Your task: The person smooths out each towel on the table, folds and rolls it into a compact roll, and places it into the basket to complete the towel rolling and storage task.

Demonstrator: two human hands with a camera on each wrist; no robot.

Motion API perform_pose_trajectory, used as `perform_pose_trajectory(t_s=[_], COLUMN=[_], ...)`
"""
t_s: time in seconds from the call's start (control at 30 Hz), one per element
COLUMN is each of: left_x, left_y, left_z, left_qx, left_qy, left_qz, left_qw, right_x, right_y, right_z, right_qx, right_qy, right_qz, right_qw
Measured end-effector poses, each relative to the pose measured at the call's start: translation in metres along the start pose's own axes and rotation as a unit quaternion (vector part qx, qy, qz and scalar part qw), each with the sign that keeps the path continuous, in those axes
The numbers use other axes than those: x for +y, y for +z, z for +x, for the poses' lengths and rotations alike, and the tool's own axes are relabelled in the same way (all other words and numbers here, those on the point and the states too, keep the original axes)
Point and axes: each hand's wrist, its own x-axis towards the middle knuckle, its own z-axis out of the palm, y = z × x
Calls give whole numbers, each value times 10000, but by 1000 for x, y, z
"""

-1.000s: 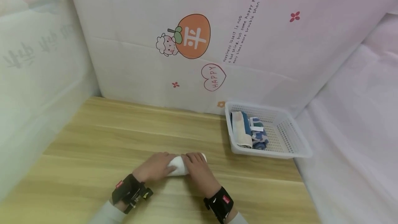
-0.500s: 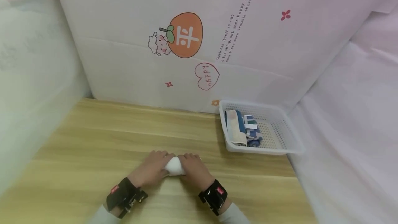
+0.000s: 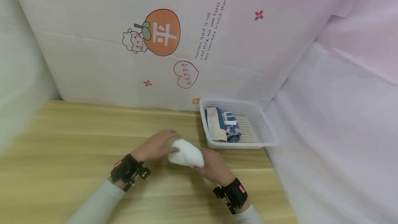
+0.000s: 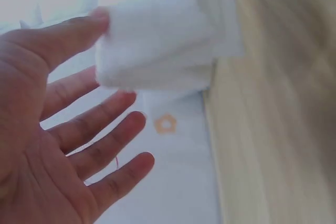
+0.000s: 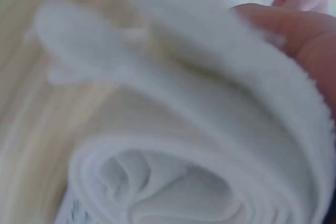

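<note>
A white rolled towel is held aslant above the wooden table in the head view. My left hand pinches its left end with the thumb in front; in the left wrist view the other fingers are spread apart. At the opposite end, my right hand grips the roll, thumb on the near side. Seen from the right wrist, the towel shows a spiral end with loose folded layers above it. A printed tag peeks out at its lower left.
A white perforated plastic basket stands at the back right of the wooden table. Inside are a rolled cream-and-blue towel and a patterned blue rolled cloth. White printed sheeting walls the table.
The towel has come up off the table in both hands and turned aslant, its right end lower. The head view has swung right, so the basket appears farther left.
</note>
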Motion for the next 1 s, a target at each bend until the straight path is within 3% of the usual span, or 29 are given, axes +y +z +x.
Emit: perform_pose_trajectory(t_s=[0.23, 0.47, 0.57, 0.7, 0.8, 0.9, 1.0], left_x=[10, 16, 18, 16, 13, 14, 20], left_y=[6, 31, 43, 59, 68, 74, 80], left_z=[54, 103, 118, 127, 125, 123, 128], left_qx=[132, 58, -5, -71, -79, -74, -117], left_qy=[416, 551, 652, 841, 749, 702, 885], left_qz=[-686, -1020, -958, -524, -234, -158, -189], left_qw=[9967, 9932, 9933, 9951, 9969, 9974, 9958], right_x=[23, 48, 63, 85, 103, 127, 155], right_y=[-42, -73, -84, -100, -111, -121, -132], right_z=[-17, -29, -33, -36, -34, -30, -29], right_qx=[329, 483, 614, 623, 422, 287, 291], right_qy=[559, 1382, 1688, 2012, 2101, 2294, 2562], right_qz=[148, 521, 521, 698, 923, 928, 718], right_qw=[9978, 9879, 9824, 9751, 9724, 9685, 9635])
